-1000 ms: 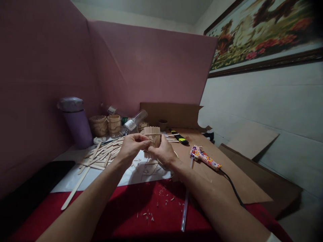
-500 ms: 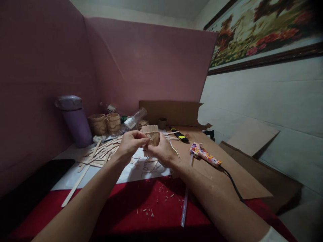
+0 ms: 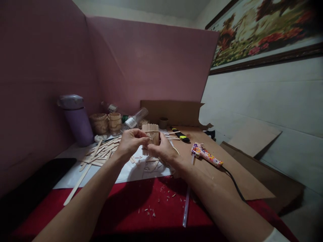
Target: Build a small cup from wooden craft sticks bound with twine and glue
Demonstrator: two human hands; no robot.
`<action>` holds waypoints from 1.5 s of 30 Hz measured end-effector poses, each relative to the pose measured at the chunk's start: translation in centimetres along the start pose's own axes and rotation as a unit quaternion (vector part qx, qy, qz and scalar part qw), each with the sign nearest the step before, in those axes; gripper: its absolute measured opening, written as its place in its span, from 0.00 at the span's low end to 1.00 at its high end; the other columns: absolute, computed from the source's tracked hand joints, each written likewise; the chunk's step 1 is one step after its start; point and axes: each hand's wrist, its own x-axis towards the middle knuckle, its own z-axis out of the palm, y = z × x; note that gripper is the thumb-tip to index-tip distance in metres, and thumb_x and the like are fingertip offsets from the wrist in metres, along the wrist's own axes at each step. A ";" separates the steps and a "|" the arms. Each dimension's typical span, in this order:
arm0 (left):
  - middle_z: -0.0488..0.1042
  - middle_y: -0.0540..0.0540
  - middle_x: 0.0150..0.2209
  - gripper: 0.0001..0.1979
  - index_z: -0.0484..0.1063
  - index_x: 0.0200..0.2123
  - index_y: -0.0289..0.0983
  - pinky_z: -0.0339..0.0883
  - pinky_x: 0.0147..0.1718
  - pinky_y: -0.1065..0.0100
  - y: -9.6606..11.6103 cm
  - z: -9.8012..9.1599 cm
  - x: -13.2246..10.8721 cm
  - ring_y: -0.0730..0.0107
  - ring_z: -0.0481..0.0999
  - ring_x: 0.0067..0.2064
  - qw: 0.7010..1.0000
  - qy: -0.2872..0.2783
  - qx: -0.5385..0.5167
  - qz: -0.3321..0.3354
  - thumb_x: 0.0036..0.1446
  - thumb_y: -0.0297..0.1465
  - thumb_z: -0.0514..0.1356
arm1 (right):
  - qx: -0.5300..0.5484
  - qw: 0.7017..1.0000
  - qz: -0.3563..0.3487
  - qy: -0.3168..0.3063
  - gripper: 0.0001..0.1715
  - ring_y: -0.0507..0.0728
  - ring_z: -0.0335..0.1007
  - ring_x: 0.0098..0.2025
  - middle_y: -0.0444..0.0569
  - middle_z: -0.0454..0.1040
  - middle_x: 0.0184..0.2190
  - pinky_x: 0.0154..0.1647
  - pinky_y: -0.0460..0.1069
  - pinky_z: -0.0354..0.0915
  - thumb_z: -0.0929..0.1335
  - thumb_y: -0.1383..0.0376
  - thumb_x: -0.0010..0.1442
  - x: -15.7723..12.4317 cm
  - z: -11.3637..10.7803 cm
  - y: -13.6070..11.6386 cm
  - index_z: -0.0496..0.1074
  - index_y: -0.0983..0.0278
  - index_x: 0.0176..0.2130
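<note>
Above the white paper I have a small craft-stick cup [image 3: 152,128], its upright wooden sticks side by side and a band running around below the rim. My right hand [image 3: 165,150] is wrapped around its right side, thumb across the front. At the cup's left front, my left hand [image 3: 132,143] is closed in a pinch with its fingertips against the sticks; whether a small piece sits between them is hidden. A pile of loose craft sticks [image 3: 102,153] lies to the left of the hands, with one longer stick [image 3: 77,185] reaching over the paper's edge.
A patterned glue gun [image 3: 205,155] rests on cardboard [image 3: 232,181] at right, near a clear glue stick [image 3: 186,208]. Behind are a utility knife [image 3: 182,135], a plastic bottle [image 3: 136,118], two finished-looking stick cups [image 3: 114,121] and a purple tumbler [image 3: 78,124]. Wood scraps litter the red cloth [image 3: 121,208].
The view has shifted slightly, moving the scene a little rightward. The cup appears turned a little between my hands, and both hands keep nearly the same grip.
</note>
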 end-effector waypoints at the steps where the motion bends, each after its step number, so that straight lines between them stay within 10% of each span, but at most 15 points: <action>1: 0.74 0.47 0.18 0.07 0.75 0.18 0.33 0.63 0.24 0.69 0.0 0.0 0.0 0.72 0.70 0.21 1.000 0.001 0.007 0.005 0.30 0.28 0.70 | 0.011 1.000 0.002 -0.002 0.32 0.60 0.76 0.42 0.51 0.76 0.43 0.42 0.57 0.74 0.75 0.63 0.41 0.0 0.0 -0.1 0.64 0.62 0.45; 20: 0.73 0.49 0.26 0.20 0.73 0.31 0.33 0.63 0.31 0.68 -0.6 -0.3 0.4 0.70 0.71 0.29 0.996 0.078 -0.042 0.025 0.36 0.38 0.71 | 0.117 0.992 -0.036 -0.020 0.28 0.62 0.74 0.48 0.55 0.75 0.50 0.46 0.55 0.72 0.72 0.56 0.52 0.3 0.0 0.4 0.66 0.62 0.50; 30: 0.76 0.42 0.39 0.35 0.69 0.47 0.36 0.68 0.35 0.62 -0.7 -0.3 -0.2 0.62 0.77 0.36 0.988 -0.026 -0.126 -0.081 0.34 0.37 0.75 | 0.184 0.983 -0.020 -0.004 0.28 0.62 0.75 0.47 0.54 0.75 0.51 0.44 0.55 0.74 0.72 0.58 0.52 0.7 0.0 0.3 0.64 0.62 0.50; 45: 0.79 0.42 0.39 0.24 0.77 0.41 0.34 0.70 0.32 0.64 -0.5 0.0 -0.5 0.63 0.77 0.35 0.984 -0.084 -0.138 -0.070 0.40 0.37 0.72 | 0.167 0.986 -0.008 -0.013 0.27 0.61 0.76 0.44 0.53 0.75 0.48 0.39 0.54 0.75 0.69 0.57 0.55 -0.1 0.0 -0.4 0.63 0.60 0.52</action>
